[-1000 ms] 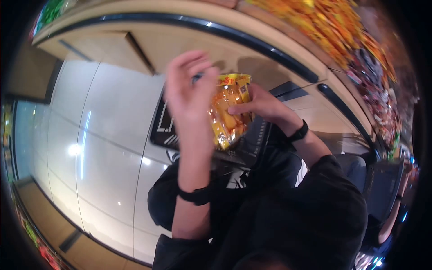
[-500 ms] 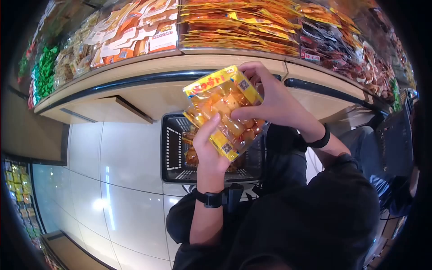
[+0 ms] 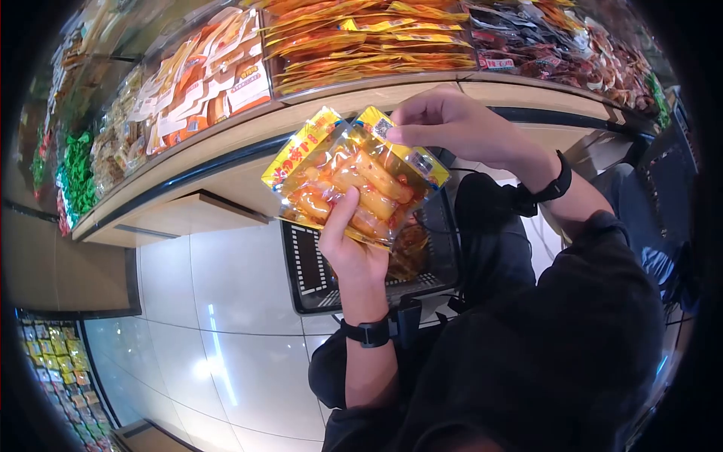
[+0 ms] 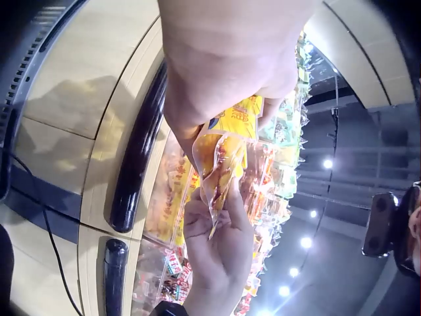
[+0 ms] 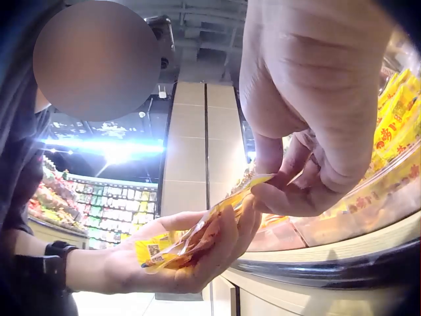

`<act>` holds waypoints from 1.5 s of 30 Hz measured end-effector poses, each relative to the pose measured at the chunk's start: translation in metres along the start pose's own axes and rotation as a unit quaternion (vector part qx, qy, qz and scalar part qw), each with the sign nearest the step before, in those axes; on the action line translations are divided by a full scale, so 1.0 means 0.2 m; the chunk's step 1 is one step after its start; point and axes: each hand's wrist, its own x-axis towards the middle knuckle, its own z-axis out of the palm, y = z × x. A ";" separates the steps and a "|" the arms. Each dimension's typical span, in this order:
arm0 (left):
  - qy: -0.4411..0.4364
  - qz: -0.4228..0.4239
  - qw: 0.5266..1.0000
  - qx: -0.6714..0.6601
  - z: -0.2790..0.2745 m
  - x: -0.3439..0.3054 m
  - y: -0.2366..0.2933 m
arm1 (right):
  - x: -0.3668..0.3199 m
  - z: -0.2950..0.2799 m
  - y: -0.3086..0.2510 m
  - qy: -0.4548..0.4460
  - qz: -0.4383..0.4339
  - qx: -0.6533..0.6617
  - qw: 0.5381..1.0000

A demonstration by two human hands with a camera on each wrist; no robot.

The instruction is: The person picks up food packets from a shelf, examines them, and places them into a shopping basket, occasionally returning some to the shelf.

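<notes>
Runs as a wooden counter (image 3: 226, 141); holds yellow packets (image 3: 369, 38) midway behind its front edge, white-and-orange packets (image 3: 207, 79) toward the left, dark packets (image 3: 520, 45) rightward. Spreads below as pale tiled floor (image 3: 248, 279); bears a black basket (image 3: 446, 252) near the counter.

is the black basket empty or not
Not empty: food packets show inside the black shopping basket. How full, I cannot tell: the left hand hides part of it.

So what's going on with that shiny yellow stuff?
A person is handling some clear-and-yellow food packaging in what looks like a shop. The left hand grips it while the right hand pinches an edge. Right now it's held up in front of piled yellow packets, with a black basket lower down.
</notes>
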 end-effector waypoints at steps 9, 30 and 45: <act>0.079 0.030 0.996 0.014 0.01 0.01 -0.01 | 0.04 -0.01 0.02 -0.013 -0.095 0.032 0.995; -0.011 -0.073 0.997 0.014 -0.04 0.10 0.00 | -0.06 -0.25 -0.28 0.319 -0.394 -0.464 0.726; 0.000 -0.087 0.996 0.028 0.01 0.09 0.00 | 0.25 -0.48 -0.16 0.219 -0.356 -0.685 0.597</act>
